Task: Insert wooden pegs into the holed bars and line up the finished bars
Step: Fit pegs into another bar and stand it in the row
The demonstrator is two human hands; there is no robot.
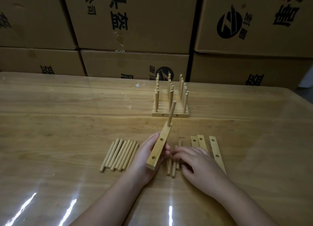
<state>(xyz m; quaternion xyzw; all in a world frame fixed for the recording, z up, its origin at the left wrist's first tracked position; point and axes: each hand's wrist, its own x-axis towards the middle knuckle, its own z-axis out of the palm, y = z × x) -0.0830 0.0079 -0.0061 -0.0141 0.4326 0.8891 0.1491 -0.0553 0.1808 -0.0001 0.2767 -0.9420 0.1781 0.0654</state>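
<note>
Pale wood bar [160, 148]: tilted up off the table, the left hand [145, 159] gripping its middle with curled fingers; one peg [171, 113] stands in the far hole, and two holes are open.
Right hand [198, 161]: lies over the loose pegs [173, 170] with its fingers bent down onto them; whether it pinches one cannot be told.
Loose pegs: only their ends show past the fingers.
Empty bars [201, 141]: just right of the right hand, their near ends partly hidden by it.
Peg row [121, 155]: side by side, left of the left hand.
Finished bars [170, 105]: lined up farther back with pegs upright; the rear rows overlap and are hard to count.
Table [67, 115]: far edge meets the cardboard boxes [135, 22]; near edge cut off; glare streaks in front. A strip of tabletop separates the held bar's far end from the front finished bar, and broad wood lies to the left.
</note>
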